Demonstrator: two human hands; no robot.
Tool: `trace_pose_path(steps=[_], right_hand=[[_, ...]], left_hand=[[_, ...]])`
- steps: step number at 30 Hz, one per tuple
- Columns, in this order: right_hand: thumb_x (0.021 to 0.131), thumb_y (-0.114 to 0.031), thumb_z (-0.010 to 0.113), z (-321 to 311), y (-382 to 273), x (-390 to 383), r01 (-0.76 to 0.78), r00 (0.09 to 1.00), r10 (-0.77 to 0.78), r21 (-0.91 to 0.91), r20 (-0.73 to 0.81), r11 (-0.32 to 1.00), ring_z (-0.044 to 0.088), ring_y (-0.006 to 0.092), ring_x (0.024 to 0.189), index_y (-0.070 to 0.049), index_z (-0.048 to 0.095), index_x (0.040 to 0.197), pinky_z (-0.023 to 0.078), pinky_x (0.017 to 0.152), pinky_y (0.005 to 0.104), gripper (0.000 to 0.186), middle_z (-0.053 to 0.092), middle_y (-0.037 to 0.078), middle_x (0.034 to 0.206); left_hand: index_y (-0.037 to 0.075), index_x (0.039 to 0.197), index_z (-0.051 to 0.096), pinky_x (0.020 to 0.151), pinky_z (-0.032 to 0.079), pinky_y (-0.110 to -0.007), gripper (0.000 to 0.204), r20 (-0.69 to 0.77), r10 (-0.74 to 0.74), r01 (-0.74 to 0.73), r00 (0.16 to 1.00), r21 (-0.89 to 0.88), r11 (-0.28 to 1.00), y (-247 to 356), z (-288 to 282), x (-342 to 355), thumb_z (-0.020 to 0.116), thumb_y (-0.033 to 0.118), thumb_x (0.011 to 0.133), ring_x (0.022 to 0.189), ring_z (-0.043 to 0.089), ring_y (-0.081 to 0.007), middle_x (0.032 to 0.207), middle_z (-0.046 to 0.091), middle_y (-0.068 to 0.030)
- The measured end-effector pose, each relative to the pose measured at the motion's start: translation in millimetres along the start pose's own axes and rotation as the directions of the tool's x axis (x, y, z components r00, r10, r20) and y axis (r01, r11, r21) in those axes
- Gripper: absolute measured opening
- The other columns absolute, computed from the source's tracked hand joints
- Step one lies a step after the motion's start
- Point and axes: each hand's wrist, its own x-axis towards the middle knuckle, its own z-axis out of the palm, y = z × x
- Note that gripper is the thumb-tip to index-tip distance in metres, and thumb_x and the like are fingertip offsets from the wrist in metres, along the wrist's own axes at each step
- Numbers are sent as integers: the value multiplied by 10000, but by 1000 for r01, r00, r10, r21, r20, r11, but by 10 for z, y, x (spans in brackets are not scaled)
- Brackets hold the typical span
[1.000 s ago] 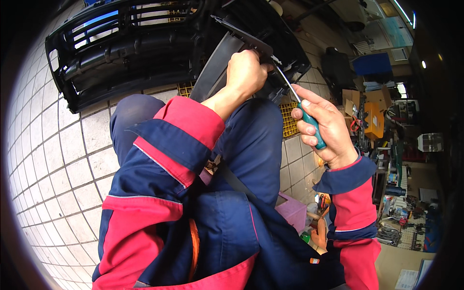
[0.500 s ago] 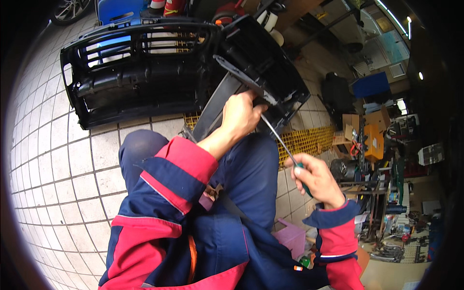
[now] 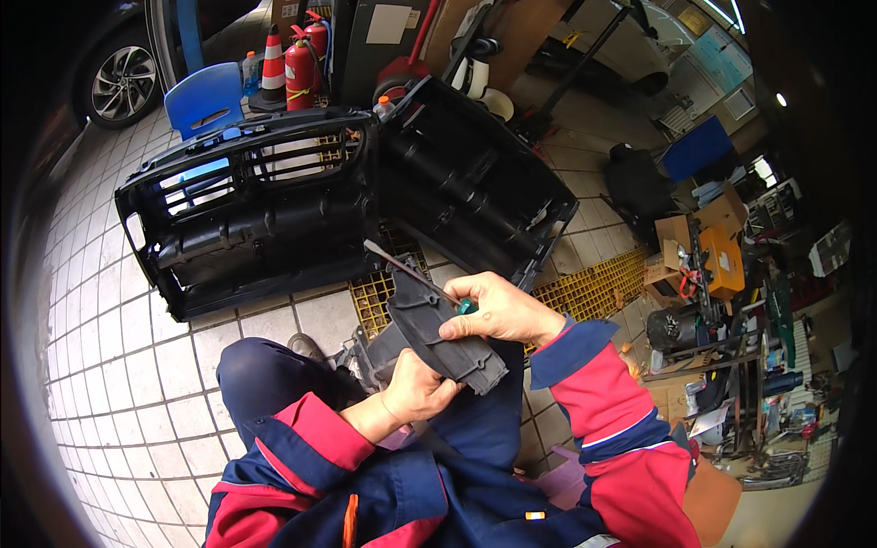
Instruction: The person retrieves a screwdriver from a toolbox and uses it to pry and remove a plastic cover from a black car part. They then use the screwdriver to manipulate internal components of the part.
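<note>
A dark grey plastic car trim piece with ribs and tabs is tilted above my lap. My left hand is closed around its lower edge, fingers partly hidden behind it. My right hand is closed on a screwdriver with a green handle, its thin shaft slanting up and left along the trim piece. The right thumb also presses on the face of that piece. Just beyond my hands stand two big black plastic car front frames, a slatted one at left and another at right.
Yellow floor grating runs beside and under the frames over pale tiles. A blue chair, a traffic cone and fire extinguishers stand at the back left. Boxes and an orange case crowd the right side, near a tool-covered bench.
The trim piece has come up and toward me, away from the right frame. My right hand has moved up and left with the screwdriver to meet it; my left hand has dropped lower.
</note>
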Motion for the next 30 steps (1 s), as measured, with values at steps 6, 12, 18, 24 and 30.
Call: trace_pose_path(steps=[6, 12, 18, 24, 30], right_hand=[[958, -248, 877, 82, 294, -15, 71, 997, -65, 345, -29, 936, 658, 64, 919, -19, 733, 1055, 547, 849, 267, 287, 742, -9, 948], [1016, -200, 811, 179, 633, -38, 81, 996, -25, 781, -84, 619, 715, 88, 923, -60, 731, 1069, 584, 863, 270, 169, 777, 13, 1023], [1008, -192, 818, 170, 698, -142, 168, 983, -72, 658, -170, 734, 652, 54, 861, -39, 735, 1059, 532, 796, 236, 182, 740, -22, 950], [1004, -238, 837, 125, 555, -278, 34, 995, 18, 498, -98, 867, 587, 17, 852, -62, 697, 1000, 498, 759, 224, 224, 675, -64, 900], [1027, -328, 809, 282, 526, -249, 180, 963, -117, 252, -244, 951, 536, 37, 823, -42, 670, 907, 474, 751, 253, 340, 634, -54, 814]], left_hand=[[73, 1208, 777, 983, 588, -465, 341, -33, 16, -15, 999, 10, 1000, -8, -7, 3, 675, 69, 882, 1084, 743, -419, 1164, 775, -167], [65, 1123, 784, 827, 613, -461, 304, 29, -3, 1, 1000, 64, 998, -162, 19, -17, 705, 39, 831, 921, 751, -423, 1014, 775, -168], [60, 1078, 778, 735, 608, -430, 199, 110, -103, 101, 989, 20, 995, -64, -102, 64, 742, 89, 885, 845, 766, -386, 943, 770, -164], [15, 1199, 696, 871, 585, -373, 417, -157, -148, 184, 976, 248, 951, 57, -415, 410, 875, 162, 852, 935, 714, -232, 1047, 726, -100], [23, 1286, 682, 973, 581, -365, 487, 122, -264, 282, 957, -170, 944, -55, -381, 335, 845, 109, 836, 1090, 723, -209, 1207, 736, -93]])
